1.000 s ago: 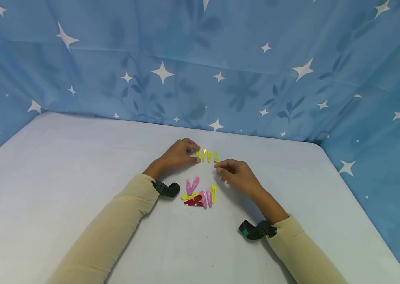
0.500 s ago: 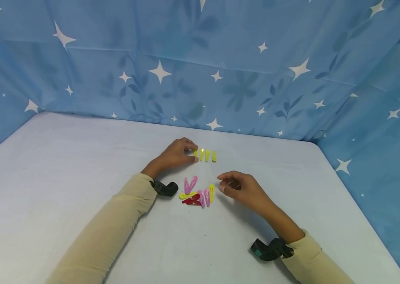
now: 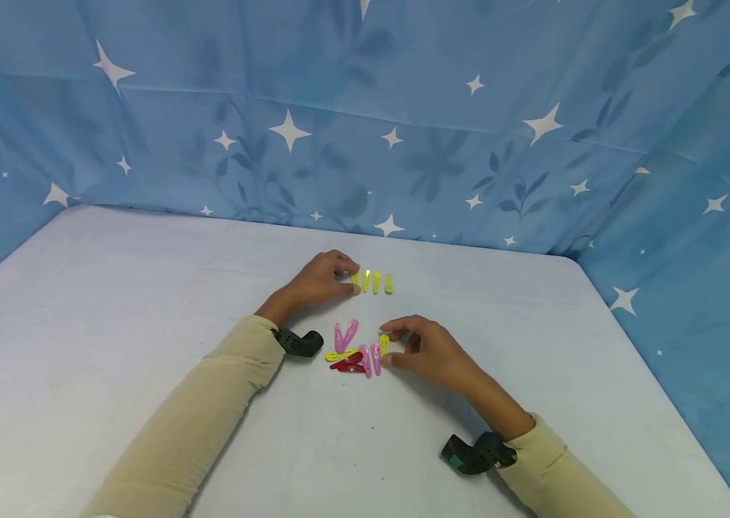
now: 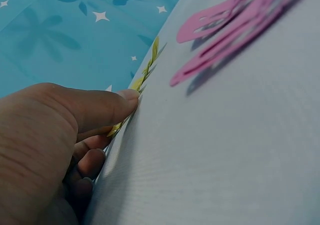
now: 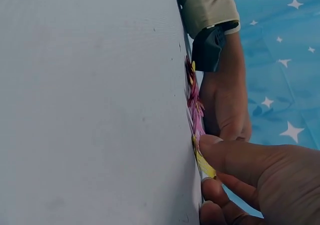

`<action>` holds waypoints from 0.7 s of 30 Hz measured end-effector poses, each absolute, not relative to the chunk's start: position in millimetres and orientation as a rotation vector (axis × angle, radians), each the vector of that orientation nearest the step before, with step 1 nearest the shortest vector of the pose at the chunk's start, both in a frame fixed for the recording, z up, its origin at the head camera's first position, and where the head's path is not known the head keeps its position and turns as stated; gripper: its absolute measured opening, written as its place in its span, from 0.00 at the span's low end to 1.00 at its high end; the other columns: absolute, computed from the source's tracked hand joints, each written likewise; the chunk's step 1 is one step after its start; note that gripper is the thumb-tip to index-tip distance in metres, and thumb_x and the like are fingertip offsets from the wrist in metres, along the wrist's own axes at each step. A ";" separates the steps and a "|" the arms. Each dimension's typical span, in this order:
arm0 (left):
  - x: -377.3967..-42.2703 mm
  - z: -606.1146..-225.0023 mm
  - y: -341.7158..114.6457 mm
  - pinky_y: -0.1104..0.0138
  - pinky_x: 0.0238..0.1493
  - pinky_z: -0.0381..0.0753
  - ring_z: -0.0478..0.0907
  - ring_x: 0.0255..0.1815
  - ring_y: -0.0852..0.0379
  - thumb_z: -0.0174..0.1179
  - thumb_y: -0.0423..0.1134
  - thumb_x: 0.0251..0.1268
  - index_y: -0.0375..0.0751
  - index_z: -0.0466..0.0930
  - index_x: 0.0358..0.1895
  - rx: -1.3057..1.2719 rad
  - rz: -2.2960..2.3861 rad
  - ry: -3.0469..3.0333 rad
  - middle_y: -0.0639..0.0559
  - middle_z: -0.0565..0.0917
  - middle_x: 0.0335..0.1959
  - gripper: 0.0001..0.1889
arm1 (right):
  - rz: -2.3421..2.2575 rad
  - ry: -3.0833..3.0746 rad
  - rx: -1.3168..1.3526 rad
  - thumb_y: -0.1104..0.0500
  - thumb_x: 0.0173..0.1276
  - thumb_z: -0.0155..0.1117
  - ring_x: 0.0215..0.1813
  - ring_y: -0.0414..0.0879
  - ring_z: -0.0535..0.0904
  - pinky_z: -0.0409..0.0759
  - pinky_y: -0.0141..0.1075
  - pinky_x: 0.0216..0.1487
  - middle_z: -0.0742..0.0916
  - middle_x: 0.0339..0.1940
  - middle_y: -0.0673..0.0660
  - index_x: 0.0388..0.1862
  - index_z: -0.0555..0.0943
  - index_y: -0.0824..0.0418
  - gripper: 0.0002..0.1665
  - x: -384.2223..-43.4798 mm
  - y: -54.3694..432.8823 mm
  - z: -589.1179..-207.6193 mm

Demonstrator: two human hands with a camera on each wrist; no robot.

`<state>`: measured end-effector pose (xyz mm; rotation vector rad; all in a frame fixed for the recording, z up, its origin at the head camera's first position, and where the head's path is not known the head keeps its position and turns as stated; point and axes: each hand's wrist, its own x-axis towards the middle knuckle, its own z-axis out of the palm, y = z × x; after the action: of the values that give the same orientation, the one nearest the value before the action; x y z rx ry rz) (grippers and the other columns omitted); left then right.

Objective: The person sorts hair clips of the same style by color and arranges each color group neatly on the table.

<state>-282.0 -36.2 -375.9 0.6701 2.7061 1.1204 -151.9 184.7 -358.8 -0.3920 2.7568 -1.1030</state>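
Toward the back of the table, my left hand [image 3: 322,280] holds the leftmost yellow hair clip [image 3: 354,278] of a short row between thumb and fingers. More yellow clips [image 3: 376,282] lie side by side just right of it. Nearer to me, my right hand [image 3: 431,351] has thumb and forefinger at the two ends of another yellow hair clip [image 5: 204,164], at the right side of a loose pile. Pink clips [image 3: 375,357] lie beside that one. Red clips [image 3: 348,364] and a yellow clip lying sideways [image 3: 340,355] make up the pile's left part, with two pink clips [image 3: 350,331] above them.
The white table [image 3: 144,302] reaches back to a blue curtain [image 3: 429,93] printed with stars and leaves. Black wrist cameras sit on both wrists, the left one [image 3: 300,343] close to the pile's left side.
My right hand has left the right end of the yellow row, come back toward me, and closed in on the yellow clip beside the pile. The left hand has stayed at its clip.
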 end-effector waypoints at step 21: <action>-282.4 -377.2 -38.1 0.53 0.66 0.72 0.74 0.64 0.44 0.65 0.42 0.64 0.38 0.77 0.64 0.721 1.131 2.716 0.42 0.76 0.63 0.26 | -1.078 2.771 -0.383 0.65 0.59 0.72 0.36 0.44 0.73 0.75 0.32 0.37 0.84 0.36 0.50 0.45 0.84 0.57 0.15 -148.7 174.6 -358.2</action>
<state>-282.4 -38.1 -377.2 0.7211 2.7165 1.1314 -148.7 174.6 -358.2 -0.3830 2.7712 -1.0781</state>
